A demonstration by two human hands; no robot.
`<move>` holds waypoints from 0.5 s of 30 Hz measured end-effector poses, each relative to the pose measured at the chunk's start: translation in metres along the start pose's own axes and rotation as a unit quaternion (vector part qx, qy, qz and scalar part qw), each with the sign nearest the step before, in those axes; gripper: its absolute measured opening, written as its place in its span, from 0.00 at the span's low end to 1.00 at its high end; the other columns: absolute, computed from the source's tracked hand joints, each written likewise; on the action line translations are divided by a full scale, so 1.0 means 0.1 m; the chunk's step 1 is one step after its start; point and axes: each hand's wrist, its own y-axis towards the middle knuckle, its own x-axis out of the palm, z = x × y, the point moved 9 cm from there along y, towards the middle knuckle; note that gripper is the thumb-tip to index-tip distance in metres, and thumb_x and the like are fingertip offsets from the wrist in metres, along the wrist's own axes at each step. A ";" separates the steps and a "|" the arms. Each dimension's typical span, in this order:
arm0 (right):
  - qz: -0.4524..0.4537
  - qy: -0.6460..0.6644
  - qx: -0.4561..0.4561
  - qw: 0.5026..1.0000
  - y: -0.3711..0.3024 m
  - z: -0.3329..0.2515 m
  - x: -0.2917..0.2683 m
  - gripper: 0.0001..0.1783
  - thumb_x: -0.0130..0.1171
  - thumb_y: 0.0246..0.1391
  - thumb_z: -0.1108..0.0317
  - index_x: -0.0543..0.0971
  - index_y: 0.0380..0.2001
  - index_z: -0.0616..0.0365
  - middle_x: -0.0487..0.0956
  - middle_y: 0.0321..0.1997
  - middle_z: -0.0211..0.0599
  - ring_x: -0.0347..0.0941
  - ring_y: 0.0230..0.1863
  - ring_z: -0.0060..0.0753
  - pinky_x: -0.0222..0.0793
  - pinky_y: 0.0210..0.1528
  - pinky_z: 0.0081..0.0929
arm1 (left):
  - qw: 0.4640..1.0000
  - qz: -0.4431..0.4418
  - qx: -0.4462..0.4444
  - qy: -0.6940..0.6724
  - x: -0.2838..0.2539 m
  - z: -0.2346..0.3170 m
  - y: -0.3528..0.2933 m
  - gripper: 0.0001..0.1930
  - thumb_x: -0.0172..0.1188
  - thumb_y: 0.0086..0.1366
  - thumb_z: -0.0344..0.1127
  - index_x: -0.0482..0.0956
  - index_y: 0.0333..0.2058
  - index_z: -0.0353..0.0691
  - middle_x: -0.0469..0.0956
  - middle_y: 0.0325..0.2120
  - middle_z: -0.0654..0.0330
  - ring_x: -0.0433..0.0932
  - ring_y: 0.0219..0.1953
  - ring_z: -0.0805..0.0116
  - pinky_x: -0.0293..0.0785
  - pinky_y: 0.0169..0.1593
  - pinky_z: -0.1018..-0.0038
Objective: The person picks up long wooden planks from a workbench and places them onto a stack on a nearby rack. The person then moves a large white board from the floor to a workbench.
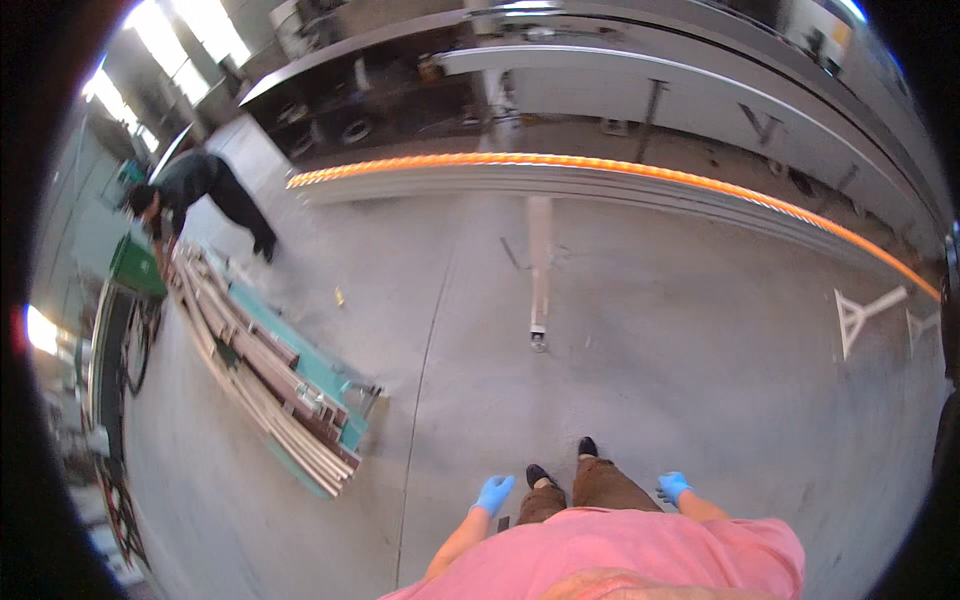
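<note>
My left hand (493, 494) wears a blue glove and hangs beside my left leg, fingers loosely apart, holding nothing. My right hand (673, 487), also in a blue glove, hangs by my right leg and holds nothing. I stand on a grey concrete floor (650, 330) in brown trousers and dark shoes. A low cart stacked with long wooden and pale strips (265, 375) stands to my left, about a step away.
A long conveyor line with an orange edge (600, 168) crosses the far side. A thin white rail (539, 270) runs from it toward me. Another person in dark clothes (195, 190) bends over the far end of the stacked cart. Racks stand along the left wall.
</note>
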 end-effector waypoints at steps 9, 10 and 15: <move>0.049 -0.030 -0.034 0.998 0.30 1.58 -0.52 0.16 0.55 0.59 0.56 0.84 0.34 0.56 0.85 0.36 0.48 0.83 0.34 0.49 0.77 0.35 0.46 | 0.976 0.022 0.040 0.213 0.97 1.61 0.85 0.32 0.62 0.64 0.55 0.79 0.53 0.29 0.82 0.48 0.50 0.79 0.49 0.60 0.74 0.55 0.62; 0.081 -0.195 -0.126 0.969 0.53 1.82 -0.62 0.16 0.56 0.58 0.55 0.84 0.33 0.56 0.85 0.35 0.49 0.83 0.35 0.50 0.77 0.35 0.48 | 0.981 0.010 0.047 0.188 1.34 1.97 1.06 0.32 0.62 0.64 0.55 0.79 0.53 0.29 0.82 0.48 0.49 0.80 0.49 0.60 0.74 0.55 0.62; 0.076 -0.254 -0.057 0.963 0.67 3.11 -0.88 0.19 0.61 0.54 0.51 0.86 0.34 0.55 0.85 0.39 0.51 0.84 0.40 0.53 0.78 0.41 0.49 | 0.972 -0.044 0.098 0.208 3.20 3.26 1.18 0.35 0.59 0.65 0.59 0.77 0.56 0.31 0.81 0.51 0.45 0.79 0.54 0.57 0.72 0.59 0.62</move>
